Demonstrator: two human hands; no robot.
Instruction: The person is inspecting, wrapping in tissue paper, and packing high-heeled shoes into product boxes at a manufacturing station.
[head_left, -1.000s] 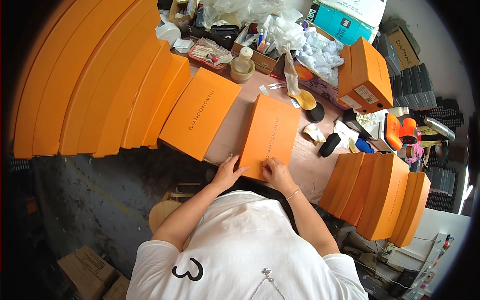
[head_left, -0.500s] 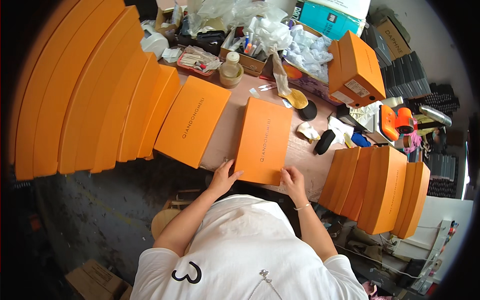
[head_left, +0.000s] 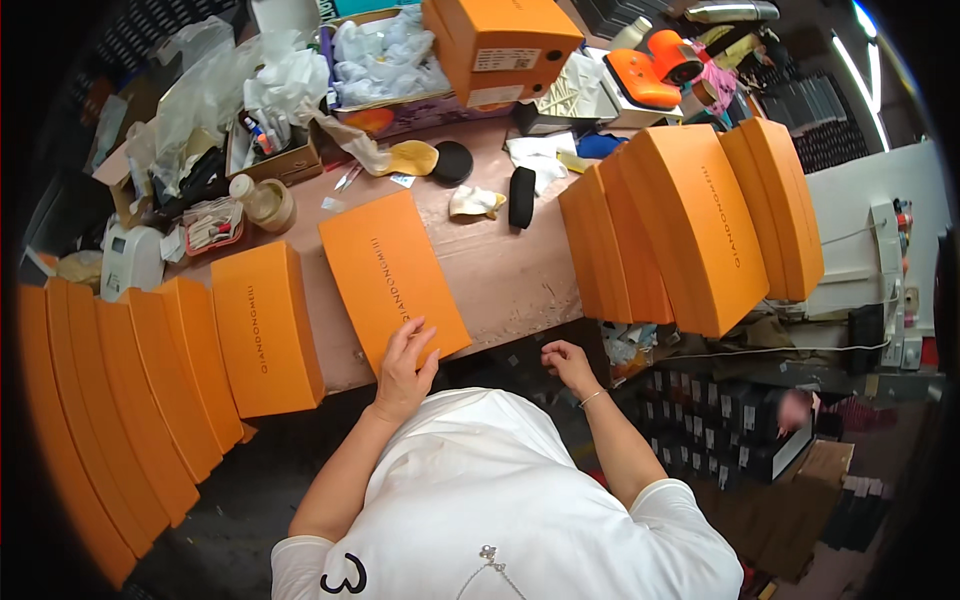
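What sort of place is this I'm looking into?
Most likely a small workshop or packing room: matching orange boxes crowd both sides of the worktable, a carton of crumpled plastic sits at its back, and more dark boxes are stacked low at the right.

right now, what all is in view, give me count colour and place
box: one, orange, table centre
left box row: several, orange, left
right box row: several, orange, right
labelled boxes: at least two, orange, back
crumpled wrapping: heap, whitish, back
tray: one, red, back left
bottle: one, translucent, beside tray
round disc: one, black, mid-table
oblong pad: one, black, near disc
device: one, orange, back right
table: one, pinkish, middle
shirt: one, white, bottom
left hand: one, bare, on centre box
right hand: one, bare, off box
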